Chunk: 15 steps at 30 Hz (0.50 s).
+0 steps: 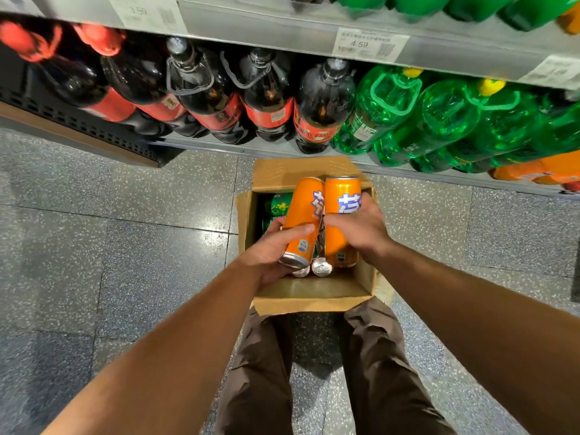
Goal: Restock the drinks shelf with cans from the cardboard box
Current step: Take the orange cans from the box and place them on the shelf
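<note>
Left hand (270, 249) gripped one slim orange can (303, 215), thumb laid across its front, fingers curled beneath. The can was tilted, its silver base toward the camera. Right hand (361, 230) was wrapped round a second orange can (340, 196), back of the hand uppermost, fingers hidden behind the can. The two cans were touching side by side, both held just above the open cardboard box (314, 296).

The box sat on the floor (125, 230) in front of the person's feet, flaps folded outward, plain brown corrugated board with a matte surface. Inside were green cans (277, 204) lying against the left wall and two silver can ends (321, 266), round and shiny, just beneath the held cans.

The cans were smooth metal cylinders, glossy orange with blue-and-white lettering.

The drinks shelf (282, 149) just beyond the box was grey metal. It held large dark cola bottles (266, 98) with red labels on the left, translucent green bottles (439, 117) with loop handles on the right, and orange bottles (539, 171) at the far right. A paper price tag (370, 45) was on the rail above. The floor was speckled grey polished stone tile. Brown trousers (260, 372) were creased cloth.
</note>
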### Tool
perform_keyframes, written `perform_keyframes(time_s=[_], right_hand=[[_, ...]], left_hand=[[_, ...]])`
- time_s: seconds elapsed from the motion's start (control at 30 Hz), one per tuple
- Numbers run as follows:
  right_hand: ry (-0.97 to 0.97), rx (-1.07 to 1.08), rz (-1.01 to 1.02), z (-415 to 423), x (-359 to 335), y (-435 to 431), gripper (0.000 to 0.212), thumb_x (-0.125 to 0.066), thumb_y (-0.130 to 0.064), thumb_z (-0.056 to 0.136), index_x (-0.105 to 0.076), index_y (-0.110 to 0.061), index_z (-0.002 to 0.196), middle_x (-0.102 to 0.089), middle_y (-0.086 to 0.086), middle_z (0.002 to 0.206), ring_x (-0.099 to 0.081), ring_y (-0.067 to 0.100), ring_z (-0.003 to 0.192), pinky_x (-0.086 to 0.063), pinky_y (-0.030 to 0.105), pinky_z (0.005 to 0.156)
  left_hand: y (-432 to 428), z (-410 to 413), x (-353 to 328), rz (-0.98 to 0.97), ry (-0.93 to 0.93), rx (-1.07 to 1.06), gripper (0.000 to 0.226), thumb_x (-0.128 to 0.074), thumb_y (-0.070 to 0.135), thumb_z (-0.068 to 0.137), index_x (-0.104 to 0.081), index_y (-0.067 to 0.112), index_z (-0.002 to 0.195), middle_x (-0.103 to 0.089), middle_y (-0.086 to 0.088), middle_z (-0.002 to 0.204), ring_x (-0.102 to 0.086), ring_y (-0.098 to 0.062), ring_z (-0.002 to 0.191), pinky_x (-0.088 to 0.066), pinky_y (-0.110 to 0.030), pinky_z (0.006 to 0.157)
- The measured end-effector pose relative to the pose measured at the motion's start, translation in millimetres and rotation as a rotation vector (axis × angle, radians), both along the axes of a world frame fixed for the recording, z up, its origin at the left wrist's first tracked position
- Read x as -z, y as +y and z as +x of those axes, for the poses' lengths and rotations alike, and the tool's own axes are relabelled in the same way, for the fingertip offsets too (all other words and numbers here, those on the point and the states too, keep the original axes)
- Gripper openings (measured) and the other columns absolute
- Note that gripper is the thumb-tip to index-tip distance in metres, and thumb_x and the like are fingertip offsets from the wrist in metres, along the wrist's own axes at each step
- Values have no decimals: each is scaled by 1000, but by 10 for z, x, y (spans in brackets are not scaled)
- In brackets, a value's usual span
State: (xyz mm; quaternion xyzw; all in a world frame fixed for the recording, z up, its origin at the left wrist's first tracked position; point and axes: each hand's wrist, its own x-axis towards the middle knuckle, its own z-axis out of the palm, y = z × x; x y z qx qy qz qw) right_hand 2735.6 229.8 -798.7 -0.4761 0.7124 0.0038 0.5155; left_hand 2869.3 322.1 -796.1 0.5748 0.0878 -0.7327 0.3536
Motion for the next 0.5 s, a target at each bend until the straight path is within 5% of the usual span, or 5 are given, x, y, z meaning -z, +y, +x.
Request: perform_keyframes(time_s=[0.1,0.2,0.5], right_hand=[[-13,-8,-11,31,-113,-4,63,-81,-34,51,-55,-24,107,-68,-4,94,-66,17,87,-57,39,78],[2,-10,-35,64,-229,-28,57,-81,-29,60,-52,-20,108,-66,-2,93,-64,19,86,-55,35,77],[-48,116,-51,246,-699,-52,68,-80,-39,53,-50,-22,112,-64,-1,97,-63,21,88,-53,37,82]], left_hand=[[-19,14,-67,-43,-27,-11,44,-68,6,82,-46,17,117,-66,-8,95,-67,-22,73,-55,-31,54],[-34,57,-145,-87,-44,5,56,-78,5,66,-50,18,113,-69,-8,99,-69,-26,80,-55,-41,72],[-223,281,-553,-191,-123,156,56,-68,11,56,-51,26,108,-67,-4,96,-66,-23,79,-53,-37,72]])
